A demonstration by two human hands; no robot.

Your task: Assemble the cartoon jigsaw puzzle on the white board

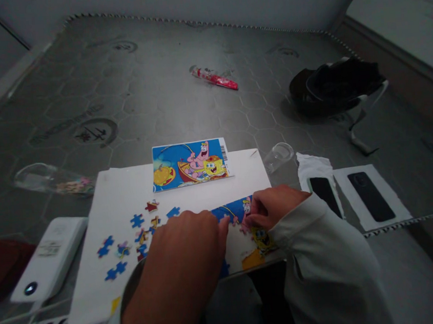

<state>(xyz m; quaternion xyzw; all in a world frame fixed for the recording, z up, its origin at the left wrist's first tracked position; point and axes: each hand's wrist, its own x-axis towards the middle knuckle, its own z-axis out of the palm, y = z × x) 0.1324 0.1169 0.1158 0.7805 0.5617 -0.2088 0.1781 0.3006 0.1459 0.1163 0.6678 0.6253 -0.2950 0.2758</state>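
A partly joined jigsaw puzzle [223, 211] lies at the near right of a white board [108, 190]. It shows blue background, a pink starfish figure and a yellow sponge figure. My right hand [278, 204] is closed over its right side, fingertips pinching a pink puzzle piece [245, 224]. My left hand [188, 247] lies at the puzzle's left edge with curled fingers, mostly hidden from above, the thumb toward the puzzle. Loose puzzle pieces [136, 220] are scattered left of my left hand. Behind both hands lies the picture card [190, 163] with the same cartoon.
Clear plastic tubes [37, 178] lie left and right of the board, the left one holding small colourful bits. A white power bank [49, 257] is at left. Phones [370, 196] lie at right on white paper. Farther back are a red packet [215, 79] and a dark cap [336, 86].
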